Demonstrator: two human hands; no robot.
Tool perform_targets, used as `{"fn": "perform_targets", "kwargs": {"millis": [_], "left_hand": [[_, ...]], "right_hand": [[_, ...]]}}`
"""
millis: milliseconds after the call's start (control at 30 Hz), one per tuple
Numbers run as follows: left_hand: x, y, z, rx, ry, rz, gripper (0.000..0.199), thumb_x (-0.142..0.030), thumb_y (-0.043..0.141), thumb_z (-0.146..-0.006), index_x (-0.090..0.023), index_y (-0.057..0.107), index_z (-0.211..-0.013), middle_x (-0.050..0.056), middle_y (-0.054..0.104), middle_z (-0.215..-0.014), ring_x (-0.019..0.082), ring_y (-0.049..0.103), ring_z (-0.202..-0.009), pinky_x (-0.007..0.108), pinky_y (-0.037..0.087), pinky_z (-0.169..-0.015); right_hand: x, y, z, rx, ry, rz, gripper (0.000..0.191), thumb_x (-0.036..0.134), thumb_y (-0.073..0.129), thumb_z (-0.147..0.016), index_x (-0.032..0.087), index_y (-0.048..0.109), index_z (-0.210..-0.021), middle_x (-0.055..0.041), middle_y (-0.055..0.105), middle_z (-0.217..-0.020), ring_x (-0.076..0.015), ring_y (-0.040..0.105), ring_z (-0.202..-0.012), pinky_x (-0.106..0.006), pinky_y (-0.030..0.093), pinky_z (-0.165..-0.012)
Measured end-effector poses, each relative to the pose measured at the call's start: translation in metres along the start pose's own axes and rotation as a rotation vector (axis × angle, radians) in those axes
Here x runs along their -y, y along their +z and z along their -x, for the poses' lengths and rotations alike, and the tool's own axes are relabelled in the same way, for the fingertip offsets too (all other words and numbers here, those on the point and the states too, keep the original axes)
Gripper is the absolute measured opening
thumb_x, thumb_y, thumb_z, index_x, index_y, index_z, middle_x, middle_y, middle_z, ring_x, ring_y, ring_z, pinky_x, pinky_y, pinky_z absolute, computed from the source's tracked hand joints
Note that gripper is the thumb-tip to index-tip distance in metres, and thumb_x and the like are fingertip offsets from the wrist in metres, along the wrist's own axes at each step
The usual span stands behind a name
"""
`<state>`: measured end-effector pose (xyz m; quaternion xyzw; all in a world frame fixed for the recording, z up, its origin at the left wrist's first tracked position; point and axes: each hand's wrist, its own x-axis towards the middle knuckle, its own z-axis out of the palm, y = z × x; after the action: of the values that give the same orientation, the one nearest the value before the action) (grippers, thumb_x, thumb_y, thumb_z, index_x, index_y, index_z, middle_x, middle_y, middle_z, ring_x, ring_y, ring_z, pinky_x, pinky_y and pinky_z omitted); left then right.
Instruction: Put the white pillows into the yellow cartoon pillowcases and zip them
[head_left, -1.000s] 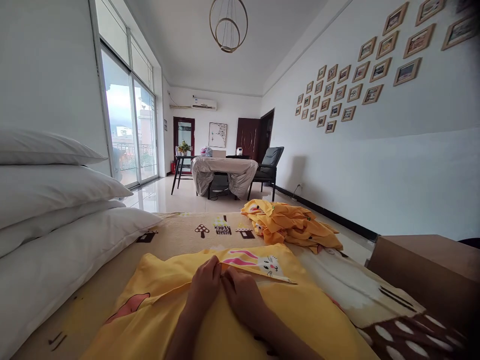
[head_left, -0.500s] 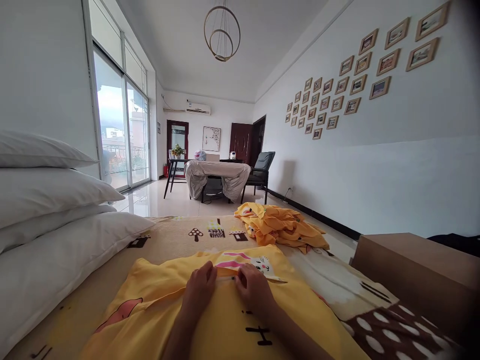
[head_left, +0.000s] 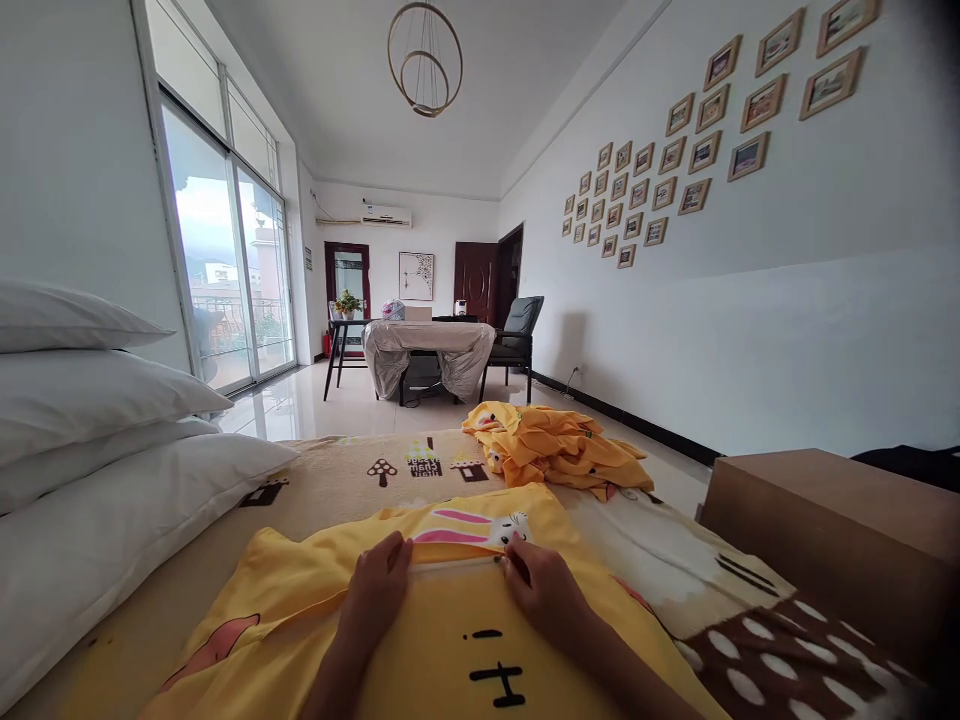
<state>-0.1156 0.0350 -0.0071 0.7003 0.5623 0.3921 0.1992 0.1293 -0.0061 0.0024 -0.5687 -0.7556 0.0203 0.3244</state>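
Note:
A yellow printed cloth (head_left: 427, 620), with a white rabbit, pink ears and dark letters, lies spread on the patterned bed cover (head_left: 337, 465) in front of me. My left hand (head_left: 382, 580) pinches the cloth's folded edge just left of the pink ears. Below the rabbit's face, my right hand (head_left: 544, 580) pinches the same edge, its thumb and finger together. The edge runs stretched between both hands, with a strip of lighter fabric showing under it. Beyond the right hand, a crumpled pile of yellow-orange cloth (head_left: 555, 450) rests on the bed.
White pillows (head_left: 142, 530) are stacked at the left. A brown cardboard box (head_left: 825, 530) stands at the right beside the bed. Farther back are a covered table (head_left: 427, 338), a dark chair (head_left: 517, 335) and a plant (head_left: 347, 303).
My hands have moved apart along the cloth's edge, the left one leftward and the right one rightward. More of the edge shows between them. The view has shifted slightly.

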Motion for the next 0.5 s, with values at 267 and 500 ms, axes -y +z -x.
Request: {"fn": "perform_targets", "kwargs": {"millis": [267,500], "left_hand": [[-0.022,-0.011,0.010,-0.006,0.051,-0.476,0.030,-0.030,0.033,-0.091,-0.020,0.060,-0.085,0.005,0.065,-0.086,0.019,0.058,-0.085,0.031,0.039,-0.075],[-0.108,0.003,0.035,0.116,0.211,-0.809,0.052,-0.005,0.034,-0.083,-0.020,0.049,-0.131,0.012,0.053,-0.133,0.025,0.045,-0.124,0.044,0.033,-0.098]], "right_hand": [[-0.033,0.016,0.015,-0.107,0.051,-0.174,0.029,0.036,0.046,-0.088,0.017,0.059,-0.069,0.0019,0.052,-0.053,-0.0100,0.044,-0.050,-0.022,0.030,-0.053],[-0.031,0.015,0.016,-0.244,-0.114,-0.132,0.029,0.027,0.045,-0.088,0.017,0.058,-0.065,0.0023,0.051,-0.052,-0.0082,0.044,-0.049,-0.021,0.030,-0.054]]}}
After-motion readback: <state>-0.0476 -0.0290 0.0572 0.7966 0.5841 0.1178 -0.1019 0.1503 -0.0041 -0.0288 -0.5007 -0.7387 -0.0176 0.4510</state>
